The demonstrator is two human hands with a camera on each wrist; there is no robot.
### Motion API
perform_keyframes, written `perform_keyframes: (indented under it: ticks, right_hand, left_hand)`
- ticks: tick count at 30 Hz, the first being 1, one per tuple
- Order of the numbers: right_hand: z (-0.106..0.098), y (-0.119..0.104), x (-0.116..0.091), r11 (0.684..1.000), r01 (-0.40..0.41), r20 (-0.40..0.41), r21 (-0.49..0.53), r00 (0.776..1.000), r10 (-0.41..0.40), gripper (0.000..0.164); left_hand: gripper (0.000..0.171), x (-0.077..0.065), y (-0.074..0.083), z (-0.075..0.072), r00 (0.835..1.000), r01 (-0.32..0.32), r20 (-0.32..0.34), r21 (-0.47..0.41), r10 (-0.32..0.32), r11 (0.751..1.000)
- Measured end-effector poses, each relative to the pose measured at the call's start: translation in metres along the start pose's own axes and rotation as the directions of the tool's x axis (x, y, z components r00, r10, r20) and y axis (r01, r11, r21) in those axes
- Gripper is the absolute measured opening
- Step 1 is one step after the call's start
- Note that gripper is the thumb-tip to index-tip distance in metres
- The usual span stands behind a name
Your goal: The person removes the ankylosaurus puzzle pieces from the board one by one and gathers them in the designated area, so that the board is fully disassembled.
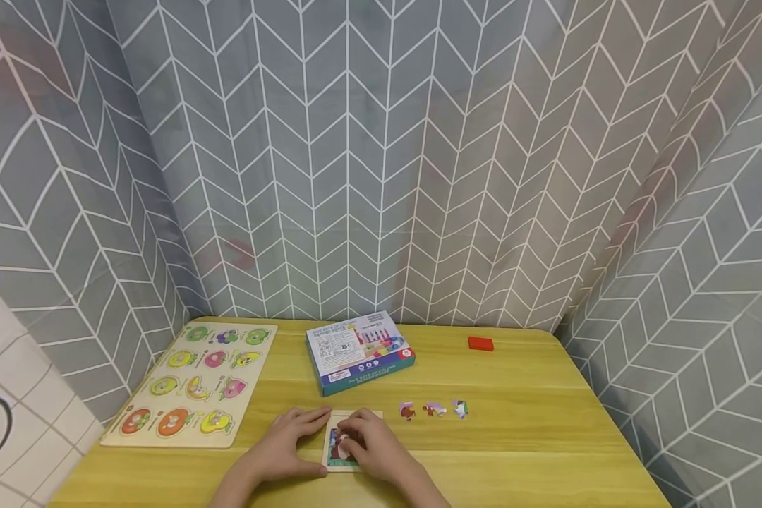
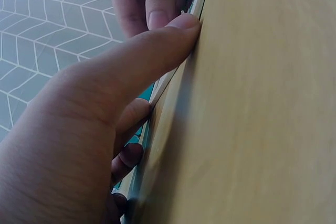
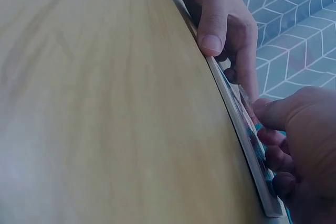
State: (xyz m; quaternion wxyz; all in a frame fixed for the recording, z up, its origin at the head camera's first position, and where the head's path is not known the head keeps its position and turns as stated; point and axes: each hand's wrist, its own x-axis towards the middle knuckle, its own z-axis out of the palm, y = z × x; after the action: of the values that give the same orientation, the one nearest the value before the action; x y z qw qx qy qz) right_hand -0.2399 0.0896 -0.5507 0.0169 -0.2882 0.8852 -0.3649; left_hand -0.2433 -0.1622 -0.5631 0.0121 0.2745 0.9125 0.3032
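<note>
A small wooden jigsaw board (image 1: 343,468) with a coloured picture lies flat near the table's front. My left hand (image 1: 282,446) holds its left side, thumb at the near corner and index finger at the far one. In the left wrist view the thumb of my left hand (image 2: 100,87) rests along the board's near edge. Over the picture, my right hand (image 1: 375,446) has curled fingers. The right wrist view shows my right hand (image 3: 310,135) pinching a thin puzzle piece (image 3: 244,99), tilted above the board; its picture is mostly hidden.
Three loose jigsaw pieces (image 1: 434,409) lie in a row to the right. Behind stands a puzzle box (image 1: 358,353), with a fruit peg board (image 1: 219,430) at the left. A red block (image 1: 480,343) sits near the back edge, before a patterned curtain (image 1: 381,176).
</note>
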Motion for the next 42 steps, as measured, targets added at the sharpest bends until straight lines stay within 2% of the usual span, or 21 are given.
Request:
perform_keyframes:
  ticks: [8, 14, 21, 29, 36, 42]
  right_hand:
    - [-0.007, -0.004, 0.002, 1.0, 0.021, -0.037, -0.003, 0.999, -0.021, 0.026]
    - [-0.026, -0.005, -0.002, 1.0, -0.014, -0.06, 0.017, 0.998, 0.015, 0.031]
    - [-0.054, 0.009, -0.024, 0.998, -0.066, -0.118, -0.009, 0.991, 0.065, 0.026]
    - [-0.079, 0.037, -0.055, 0.996, -0.057, -0.159, -0.073, 0.986, 0.045, 0.023]
    - [-0.085, 0.049, -0.071, 0.99, -0.083, -0.135, -0.114, 0.989, 0.067, 0.021]
    - [-0.08, 0.057, -0.074, 0.999, -0.027, -0.102, -0.031, 0.995, 0.023, 0.022]
  left_hand:
    - [0.094, 0.001, 0.001, -0.001, 1.0, -0.009, 0.0, 0.006, 0.009, 1.0]
    - [0.095, 0.0, 0.001, 0.0, 1.0, -0.022, -0.014, 0.013, 0.023, 1.0]
    - [0.097, 0.0, 0.0, -0.001, 1.0, -0.029, -0.006, 0.008, 0.029, 1.0]
    - [0.097, 0.0, 0.002, -0.002, 1.0, -0.026, -0.001, -0.002, 0.026, 1.0]
    - [0.097, 0.0, 0.003, -0.001, 1.0, -0.02, 0.002, 0.002, 0.02, 1.0]
    - [0.097, 0.0, 0.004, -0.002, 1.0, -0.01, 0.007, -0.007, 0.01, 1.0]
